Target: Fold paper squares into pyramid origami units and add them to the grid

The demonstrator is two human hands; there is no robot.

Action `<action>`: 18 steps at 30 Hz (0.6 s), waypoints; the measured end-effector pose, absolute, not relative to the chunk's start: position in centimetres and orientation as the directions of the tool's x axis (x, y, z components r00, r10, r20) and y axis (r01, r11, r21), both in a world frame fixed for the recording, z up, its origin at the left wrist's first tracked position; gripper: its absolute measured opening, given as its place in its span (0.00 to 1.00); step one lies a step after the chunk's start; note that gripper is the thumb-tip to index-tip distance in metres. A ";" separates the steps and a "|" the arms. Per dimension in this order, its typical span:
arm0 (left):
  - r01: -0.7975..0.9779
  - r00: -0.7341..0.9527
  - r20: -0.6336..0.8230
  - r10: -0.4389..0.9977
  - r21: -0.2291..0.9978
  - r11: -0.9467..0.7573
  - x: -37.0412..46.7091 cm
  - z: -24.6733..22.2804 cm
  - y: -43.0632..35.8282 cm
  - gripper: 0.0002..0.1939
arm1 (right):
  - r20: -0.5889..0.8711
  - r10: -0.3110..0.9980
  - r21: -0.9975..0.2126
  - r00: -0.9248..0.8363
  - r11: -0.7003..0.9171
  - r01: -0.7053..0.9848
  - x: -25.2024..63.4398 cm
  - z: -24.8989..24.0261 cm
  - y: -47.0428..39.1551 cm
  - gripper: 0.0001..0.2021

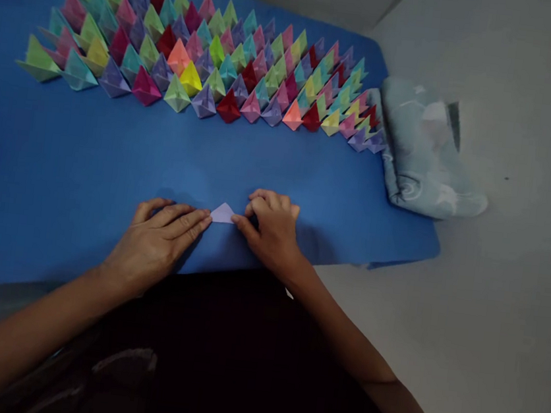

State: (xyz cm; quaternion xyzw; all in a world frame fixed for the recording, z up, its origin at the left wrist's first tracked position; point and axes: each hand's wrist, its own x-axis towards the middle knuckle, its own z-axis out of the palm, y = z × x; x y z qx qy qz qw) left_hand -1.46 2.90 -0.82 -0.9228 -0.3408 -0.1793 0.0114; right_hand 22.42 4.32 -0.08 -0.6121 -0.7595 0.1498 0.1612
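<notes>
A small pale lilac piece of folded paper (223, 214) lies on the blue surface near its front edge. It has a triangular top and a straight lower edge. My left hand (157, 239) is stretched out flat, its fingertips pressing the paper's left corner. At the opposite corner, the thumb of my right hand (273, 229) rests on the paper, and the other fingers are curled in. Whether those curled fingers touch the paper cannot be made out.
Several rows of colourful folded paper boats (212, 67) stand along the far side of the blue mattress-like surface (86, 165). A folded grey-green patterned cloth (421, 150) sits at the right end, against the pale wall (513, 260). A dark object edges in at far left.
</notes>
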 end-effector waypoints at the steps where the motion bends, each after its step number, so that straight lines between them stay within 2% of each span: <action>1: 0.638 0.695 0.344 0.631 0.109 -0.762 -1.6 -0.9 2.8 0.22 | 0.058 0.978 -0.428 -0.199 0.205 0.880 22.4 -0.1 4.3 0.13; 5: 0.650 0.675 0.371 0.638 0.110 -0.752 -1.8 -0.8 2.4 0.21 | 0.048 0.979 -0.429 -0.198 0.200 0.881 22.4 0.0 4.4 0.13; 9: 0.673 0.667 0.335 0.665 0.112 -0.731 -0.9 0.0 2.4 0.19 | 0.059 0.977 -0.417 -0.205 0.210 0.884 22.2 0.2 4.4 0.12; 14: 0.631 0.682 0.336 0.650 0.181 -0.755 1.5 0.6 2.7 0.18 | 0.098 0.976 -0.400 -0.196 0.219 0.890 22.0 0.0 4.3 0.14; 18: 0.643 0.692 0.307 0.653 0.151 -0.751 2.2 0.4 2.8 0.17 | 0.090 0.976 -0.431 -0.198 0.218 0.876 22.4 -0.1 4.0 0.13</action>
